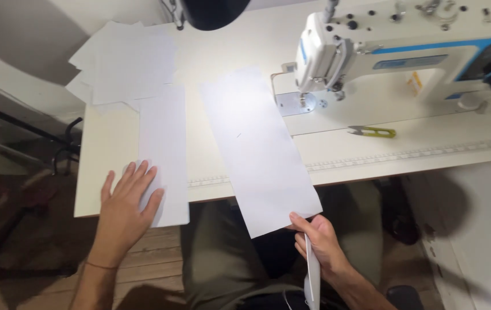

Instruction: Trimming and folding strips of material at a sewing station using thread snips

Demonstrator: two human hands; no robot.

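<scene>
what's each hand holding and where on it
Right hand pinches the long white fabric panel at its near corner. Left hand lies flat on another white panel.

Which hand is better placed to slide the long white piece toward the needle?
Probably the right hand: it already pinches the near corner of the long white piece. The left hand lies flat on another piece.

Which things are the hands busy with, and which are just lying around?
In use: long white piece pinched by right hand; white piece under left hand.
Lying about: white stack, green snips, sewing machine.
</scene>
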